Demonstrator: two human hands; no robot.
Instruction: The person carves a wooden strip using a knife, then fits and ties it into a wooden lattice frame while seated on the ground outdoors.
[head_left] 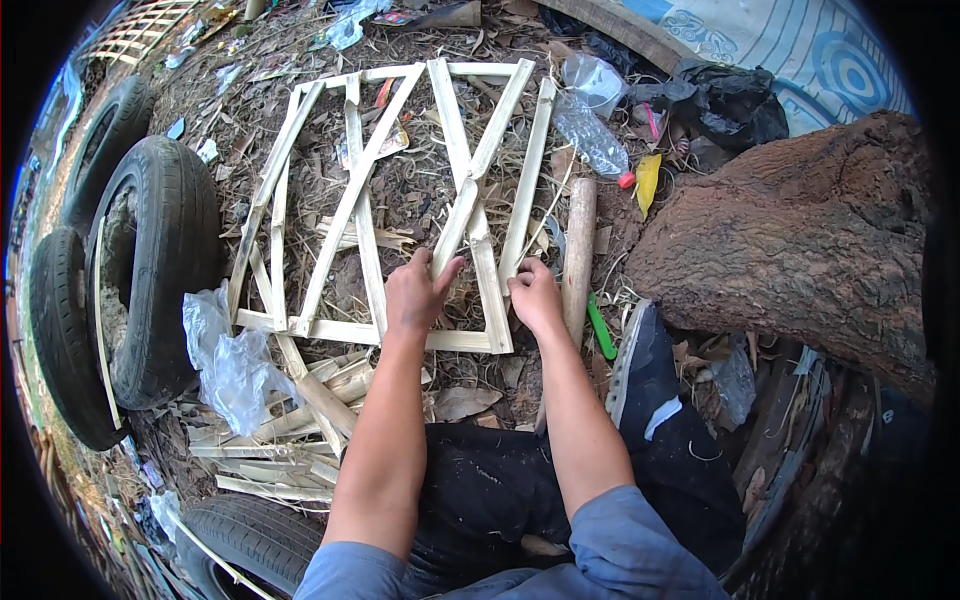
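Note:
A flat lattice of pale split bamboo strips lies on the ground before me, with a bottom strip (455, 341) along its near side and slanting strips crossing above. My left hand (412, 292) grips the lower end of a slanting bamboo strip (457, 226), its thumb pointing right. That strip crosses another bamboo strip (484, 255) near the lattice's middle. At the right side, my right hand (535, 296) pinches the lower end of a separate bamboo strip (527, 180). The fingertips of both hands are partly hidden.
A round wooden stick (578, 245) and a green-handled tool (602, 326) lie right of the lattice. Beyond them is a thick tree trunk (780, 235). Old tyres (172, 260) stand at the left. Split bamboo pieces (270, 470), a clear plastic bag (232, 360) and a plastic bottle (590, 135) lie around.

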